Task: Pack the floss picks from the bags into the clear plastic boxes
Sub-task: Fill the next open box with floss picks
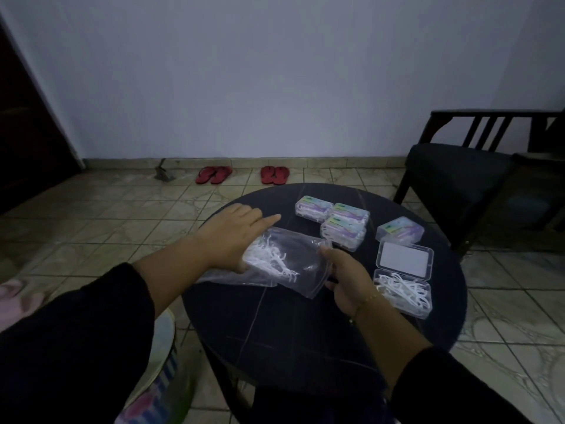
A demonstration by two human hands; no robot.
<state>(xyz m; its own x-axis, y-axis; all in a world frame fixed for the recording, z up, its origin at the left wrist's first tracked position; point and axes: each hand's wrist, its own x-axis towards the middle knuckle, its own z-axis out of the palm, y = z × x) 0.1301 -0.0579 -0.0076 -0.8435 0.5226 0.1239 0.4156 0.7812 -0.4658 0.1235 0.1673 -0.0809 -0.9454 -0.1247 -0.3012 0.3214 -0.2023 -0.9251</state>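
A clear plastic bag [301,264] with white floss picks [270,258] inside lies at the middle of the round dark table [305,325]. My left hand [237,237] rests on the bag's left end, index finger stretched out toward the boxes. My right hand [345,276] pinches the bag's right, open end. An open clear box [405,292] at the right holds loose floss picks, its lid [405,255] lying flat behind it. Several closed, filled boxes [344,223] stand at the table's far side.
A dark wooden chair [464,175] stands at the right behind the table. Two pairs of red sandals [243,174] lie on the tiled floor by the wall. Patterned cloth [153,390] shows at the lower left.
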